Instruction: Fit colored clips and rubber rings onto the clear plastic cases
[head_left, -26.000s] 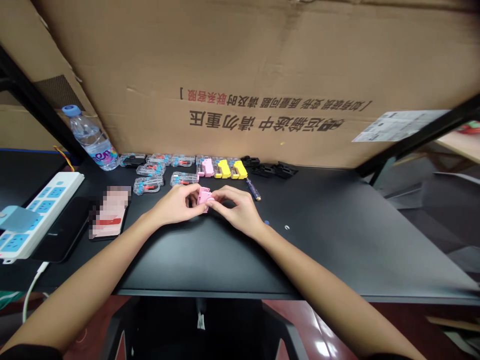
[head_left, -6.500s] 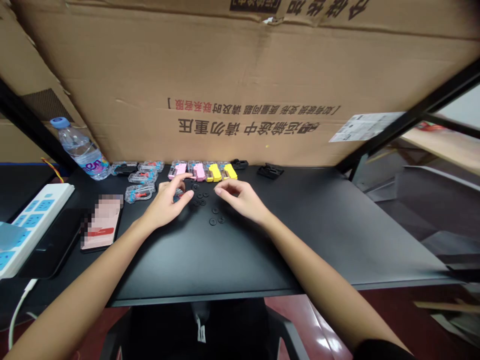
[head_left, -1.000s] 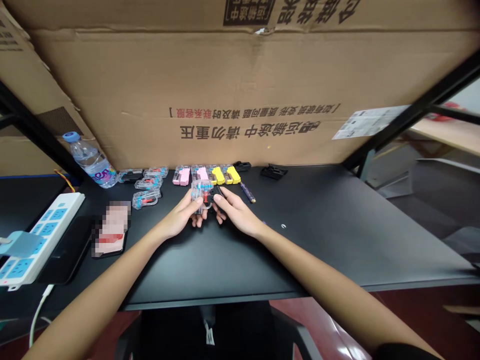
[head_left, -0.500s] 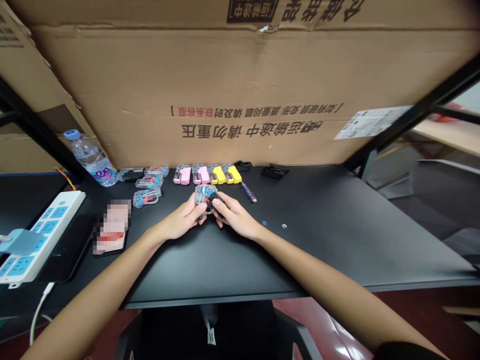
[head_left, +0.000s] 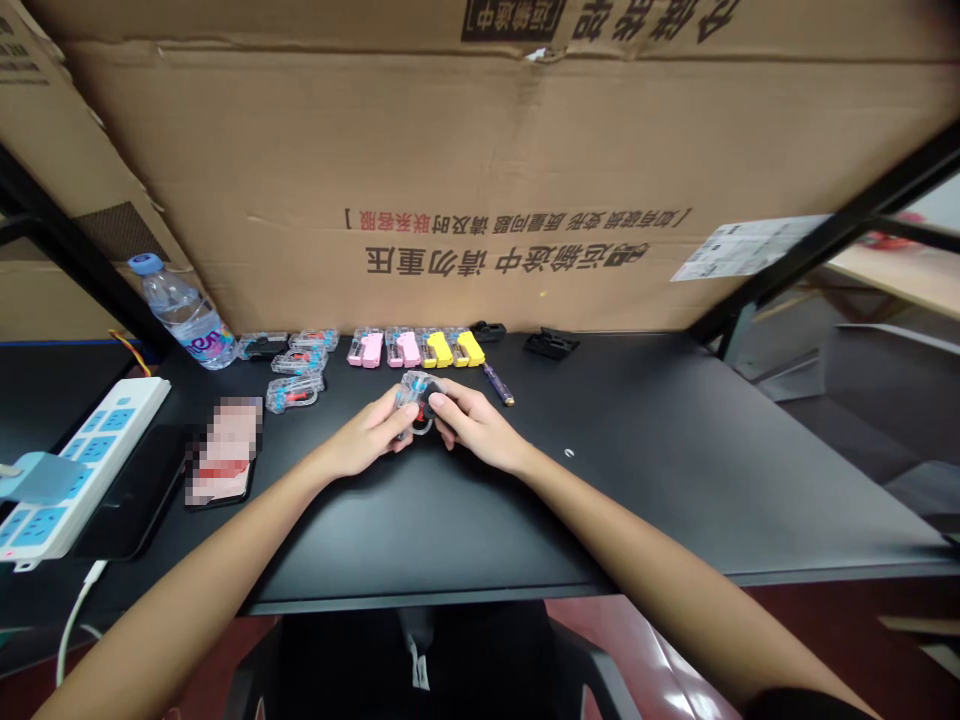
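Carton print: the carton (head_left: 337,130) behind carries upside-down Chinese lettering, 运输途中 请勿重压 in black, with a bracketed line above it where 联系客服 is red; 仓储货架 runs partly cut off at the top.
Other labels: the bottle (head_left: 191,325) has a purple mark and the carton's white sticker (head_left: 750,247) small print, neither legible.
Counter: matte black counter (head_left: 420,540), reddish floor (head_left: 660,650) below.
Left side: power strip (head_left: 124,405) and phone (head_left: 225,440), its screen pixelated.
Far edge: pink pieces (head_left: 366,349), yellow pieces (head_left: 437,350) and black parts (head_left: 551,343).
Clear piece: a transparent pistol-shaped piece (head_left: 415,384) with blue and red innards, raised between both hands.
Hands: left hand (head_left: 371,435) and right hand (head_left: 476,425) close together, both clamped on it, thumbs uppermost.
Forearms: bare, angling inward from the lower corners.
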